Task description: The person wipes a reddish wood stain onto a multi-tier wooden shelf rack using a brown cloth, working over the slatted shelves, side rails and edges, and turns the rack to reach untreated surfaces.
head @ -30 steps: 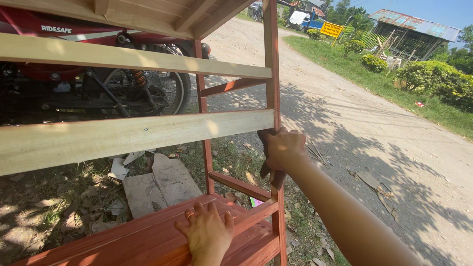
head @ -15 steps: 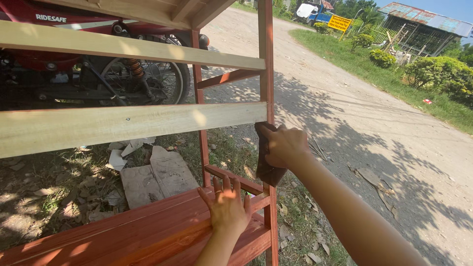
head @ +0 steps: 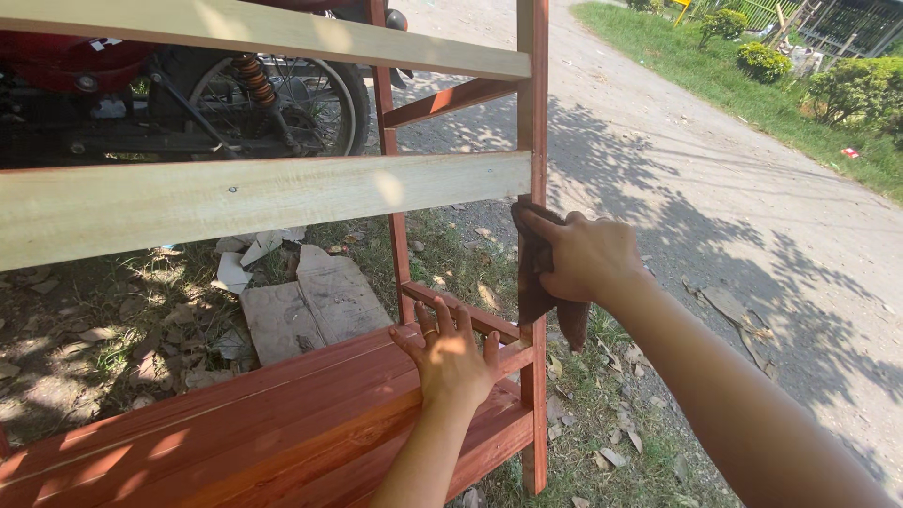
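My right hand (head: 588, 256) grips a dark brown rag (head: 534, 282) and presses it against the red-stained upright post (head: 533, 113) of a wooden frame, just below the bare pale rail (head: 254, 202). My left hand (head: 451, 353) lies flat, fingers spread, on the red-stained slatted seat (head: 235, 433) near its right end. A ring shows on one finger of the left hand. A second pale rail (head: 282, 38) runs across the top of the frame.
A motorcycle's rear wheel (head: 310, 103) stands behind the frame. Torn cardboard pieces (head: 310, 306) lie on the grassy, leaf-strewn ground under it. To the right runs a dirt road (head: 752, 216) with tree shadows, bordered by green bushes (head: 851, 89).
My right hand with the rag has slid a little down the post. My left hand has shifted right along the seat toward the post. The camera has moved closer.
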Tool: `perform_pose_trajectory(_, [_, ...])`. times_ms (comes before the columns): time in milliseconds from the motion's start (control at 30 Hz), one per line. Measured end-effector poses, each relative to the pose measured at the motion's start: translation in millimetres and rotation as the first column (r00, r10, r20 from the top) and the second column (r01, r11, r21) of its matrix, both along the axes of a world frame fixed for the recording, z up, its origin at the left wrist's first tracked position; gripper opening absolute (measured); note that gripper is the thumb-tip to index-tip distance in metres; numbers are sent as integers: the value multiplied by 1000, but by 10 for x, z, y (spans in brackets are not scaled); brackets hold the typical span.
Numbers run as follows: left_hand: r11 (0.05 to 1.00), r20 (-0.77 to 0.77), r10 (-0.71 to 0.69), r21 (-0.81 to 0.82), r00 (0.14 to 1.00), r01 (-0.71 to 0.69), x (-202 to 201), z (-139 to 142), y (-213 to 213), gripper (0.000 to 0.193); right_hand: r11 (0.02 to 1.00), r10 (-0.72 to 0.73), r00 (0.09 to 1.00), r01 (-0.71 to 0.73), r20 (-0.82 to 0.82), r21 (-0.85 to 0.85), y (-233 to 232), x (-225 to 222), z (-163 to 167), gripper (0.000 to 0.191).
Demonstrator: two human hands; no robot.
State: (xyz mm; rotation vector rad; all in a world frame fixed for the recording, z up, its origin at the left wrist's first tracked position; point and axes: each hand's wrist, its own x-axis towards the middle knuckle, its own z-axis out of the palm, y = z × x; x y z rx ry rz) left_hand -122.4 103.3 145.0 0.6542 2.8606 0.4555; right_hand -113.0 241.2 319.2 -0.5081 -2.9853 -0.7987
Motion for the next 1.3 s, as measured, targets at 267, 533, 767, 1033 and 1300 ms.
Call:
perform_pose_trajectory(267, [1000, 45, -13, -13, 999, 14, 54, 133, -36, 76, 994, 103, 993, -105, -57, -18, 20, -124, 147, 79])
perform_pose_trajectory(533, [999, 63, 5, 39, 998, -8, 110, 246, -73, 75, 993, 96, 993, -100, 66, 59, 53, -98, 277, 78])
perform_pose_trajectory(767, [999, 96, 20, 23, 995, -23, 68, 185, -32, 75, 998, 56, 994, -55, 98, -5, -47, -192, 279, 75])
perform_pose_trajectory(1033, [998, 4, 13, -64, 1000, -13, 26, 115, -26, 72, 992, 42, 999, -41, 9, -123, 43, -91, -153, 75])
perform_pose_trajectory(1300, [998, -80, -23, -60, 997, 19, 70, 114, -88, 67, 995, 94, 902, -68, 421, -76, -172, 391, -546, 74])
